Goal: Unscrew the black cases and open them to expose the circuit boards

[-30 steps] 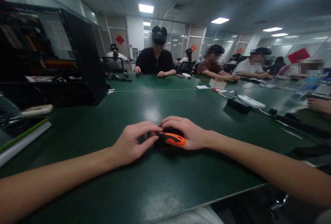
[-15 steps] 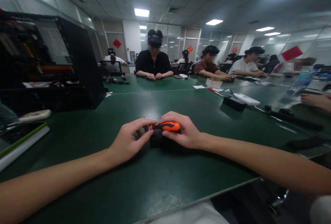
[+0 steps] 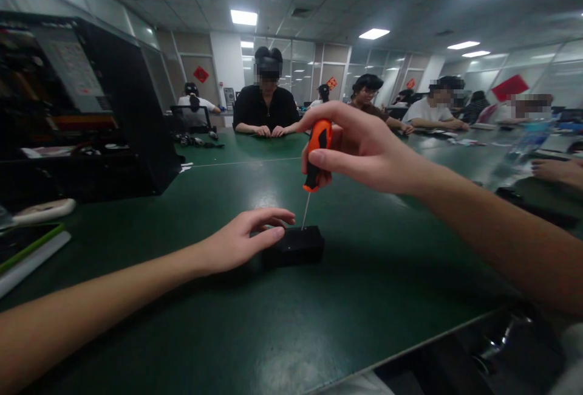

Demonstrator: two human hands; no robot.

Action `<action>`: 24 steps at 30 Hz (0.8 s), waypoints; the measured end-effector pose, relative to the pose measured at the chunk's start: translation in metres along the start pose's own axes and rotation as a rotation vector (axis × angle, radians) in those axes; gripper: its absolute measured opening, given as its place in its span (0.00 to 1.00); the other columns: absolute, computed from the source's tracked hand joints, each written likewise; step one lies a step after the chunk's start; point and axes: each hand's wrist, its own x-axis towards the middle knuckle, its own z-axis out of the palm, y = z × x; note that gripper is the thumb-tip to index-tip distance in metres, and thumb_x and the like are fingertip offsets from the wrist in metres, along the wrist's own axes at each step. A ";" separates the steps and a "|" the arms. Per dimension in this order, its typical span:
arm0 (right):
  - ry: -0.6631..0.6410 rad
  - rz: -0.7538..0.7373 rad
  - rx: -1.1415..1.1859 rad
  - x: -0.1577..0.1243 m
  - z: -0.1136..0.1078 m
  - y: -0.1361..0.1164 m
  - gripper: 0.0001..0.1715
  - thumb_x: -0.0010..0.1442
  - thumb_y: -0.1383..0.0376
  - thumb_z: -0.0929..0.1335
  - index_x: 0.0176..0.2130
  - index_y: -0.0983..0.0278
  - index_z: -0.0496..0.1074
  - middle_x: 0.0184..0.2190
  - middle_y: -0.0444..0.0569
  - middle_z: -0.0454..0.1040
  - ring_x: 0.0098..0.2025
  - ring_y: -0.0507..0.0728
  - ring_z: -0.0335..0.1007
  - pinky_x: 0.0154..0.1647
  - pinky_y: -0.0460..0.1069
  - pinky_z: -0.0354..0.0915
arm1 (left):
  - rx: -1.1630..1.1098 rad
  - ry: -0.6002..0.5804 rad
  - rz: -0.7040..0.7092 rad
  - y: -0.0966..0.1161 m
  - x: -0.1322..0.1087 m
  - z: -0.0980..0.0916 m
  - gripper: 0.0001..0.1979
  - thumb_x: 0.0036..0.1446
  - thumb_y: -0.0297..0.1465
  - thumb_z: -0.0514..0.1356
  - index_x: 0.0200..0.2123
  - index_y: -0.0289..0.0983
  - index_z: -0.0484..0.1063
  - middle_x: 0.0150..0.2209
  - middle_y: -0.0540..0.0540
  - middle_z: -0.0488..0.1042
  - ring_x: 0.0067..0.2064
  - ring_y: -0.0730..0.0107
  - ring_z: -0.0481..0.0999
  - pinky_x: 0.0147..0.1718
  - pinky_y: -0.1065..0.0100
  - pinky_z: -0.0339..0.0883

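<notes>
An orange and black screwdriver [image 3: 319, 140] is in my right hand [image 3: 368, 152], held nearly upright with the fingers wrapped round its handle. Its thin metal shaft runs down to the top of a small black box [image 3: 300, 246] on the table, and the tip meets the box near the back edge of its top face. My left hand [image 3: 246, 240] lies at the box's left end, thumb and fingers stretched out and apart over that corner. Whether its fingertips press on the box, I cannot tell.
All this is on a green table [image 3: 218, 322]. At the left stand a large open black computer case [image 3: 132, 109] and a green-edged object [image 3: 34, 246]. A person in black [image 3: 266, 106] sits opposite, with others along the right side. A clear bottle [image 3: 523, 143] stands at far right.
My right hand has raised the screwdriver from lying level above the box to nearly upright, tip down on the box. My left hand has let go of the screwdriver's shaft end and spread its fingers.
</notes>
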 end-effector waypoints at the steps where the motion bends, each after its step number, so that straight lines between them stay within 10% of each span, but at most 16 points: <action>1: -0.102 -0.008 -0.046 0.008 -0.008 -0.007 0.21 0.63 0.63 0.70 0.54 0.67 0.66 0.41 0.46 0.75 0.38 0.49 0.75 0.36 0.42 0.73 | -0.025 -0.113 0.008 0.003 0.008 -0.006 0.25 0.67 0.42 0.57 0.63 0.38 0.66 0.61 0.40 0.72 0.60 0.55 0.72 0.59 0.57 0.65; 6: -0.654 0.057 -0.139 0.037 -0.031 -0.040 0.11 0.57 0.67 0.73 0.42 0.68 0.75 0.37 0.41 0.77 0.38 0.45 0.75 0.38 0.38 0.71 | 0.049 -0.535 0.126 0.000 0.029 -0.027 0.43 0.52 0.41 0.69 0.69 0.40 0.59 0.67 0.42 0.65 0.65 0.45 0.65 0.64 0.55 0.58; 11: -0.891 0.080 -0.170 0.050 -0.040 -0.047 0.13 0.58 0.68 0.71 0.44 0.70 0.76 0.38 0.39 0.78 0.41 0.44 0.75 0.42 0.38 0.70 | 0.009 -0.385 0.113 -0.020 0.019 -0.020 0.38 0.55 0.42 0.66 0.67 0.38 0.63 0.64 0.39 0.69 0.61 0.44 0.70 0.55 0.57 0.66; 24: -0.892 0.026 -0.074 0.063 -0.036 -0.003 0.12 0.58 0.69 0.71 0.44 0.71 0.75 0.45 0.46 0.79 0.45 0.49 0.78 0.44 0.43 0.75 | 0.116 -0.269 0.171 -0.018 0.015 -0.009 0.32 0.56 0.38 0.64 0.62 0.32 0.69 0.36 0.46 0.80 0.32 0.67 0.74 0.33 0.71 0.66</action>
